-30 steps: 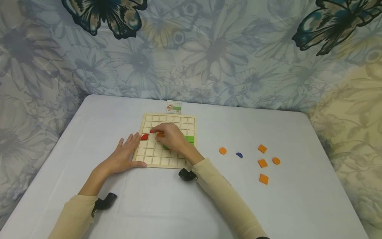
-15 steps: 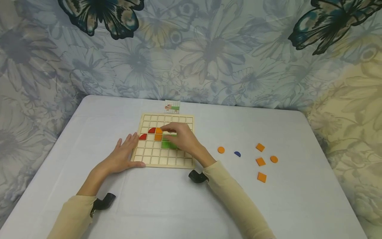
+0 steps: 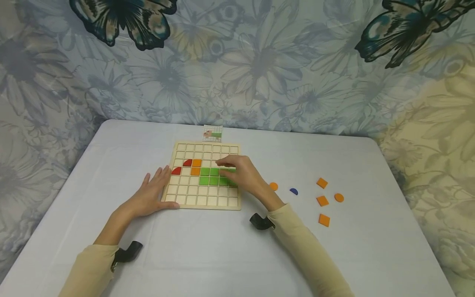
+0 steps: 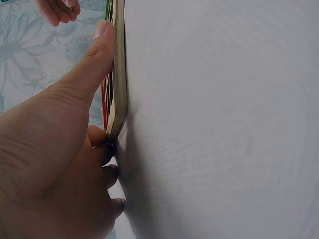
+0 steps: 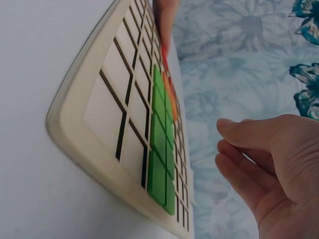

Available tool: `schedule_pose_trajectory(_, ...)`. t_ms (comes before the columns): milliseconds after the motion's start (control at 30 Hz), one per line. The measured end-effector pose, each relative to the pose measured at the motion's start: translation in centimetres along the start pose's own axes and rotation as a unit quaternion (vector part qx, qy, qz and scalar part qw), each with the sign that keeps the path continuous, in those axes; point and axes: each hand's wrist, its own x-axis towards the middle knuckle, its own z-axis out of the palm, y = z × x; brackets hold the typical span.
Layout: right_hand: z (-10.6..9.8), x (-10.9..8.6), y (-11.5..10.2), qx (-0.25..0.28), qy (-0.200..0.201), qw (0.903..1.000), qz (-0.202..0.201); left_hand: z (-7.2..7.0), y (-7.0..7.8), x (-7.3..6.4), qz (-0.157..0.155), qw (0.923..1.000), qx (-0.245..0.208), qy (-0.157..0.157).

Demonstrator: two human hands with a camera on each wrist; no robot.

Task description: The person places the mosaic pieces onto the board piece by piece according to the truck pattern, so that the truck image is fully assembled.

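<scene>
A wooden grid board (image 3: 201, 201) lies on the white table. My left hand (image 3: 148, 197) rests at its left side, fingers along the edge and thumb on the front rim. In the left wrist view the thumb (image 4: 92, 64) lies along the board's side. Over the right part of the board hovers my right hand (image 3: 246, 175), fingers loosely bent with nothing between them, as the right wrist view also shows. Set in the grid are two red quarter-round pieces (image 3: 176, 170), two orange squares (image 3: 196, 163) and a double row of green squares (image 3: 209, 180), partly hidden by the right hand.
A small printed pattern card (image 3: 212, 133) lies behind the board. To the right are loose pieces: three orange squares (image 3: 323, 201), two orange discs (image 3: 339, 198) and a blue half-round (image 3: 294, 192). A flower-patterned cloth (image 3: 256, 70) hangs behind the table.
My right hand has let go of an orange square, now in the grid beside the upper red piece, and has drawn back to the right. The left hand has stayed on the board's edge.
</scene>
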Motion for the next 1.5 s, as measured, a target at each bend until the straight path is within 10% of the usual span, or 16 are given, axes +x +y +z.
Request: schedule_pose_trajectory(1500, -6.0, -6.4, 3.4, -0.052, 0.061, 0.9938, 0.078, -0.1, 0.1, -0.1, 0.006, 1.0000, 0.001, -0.002)
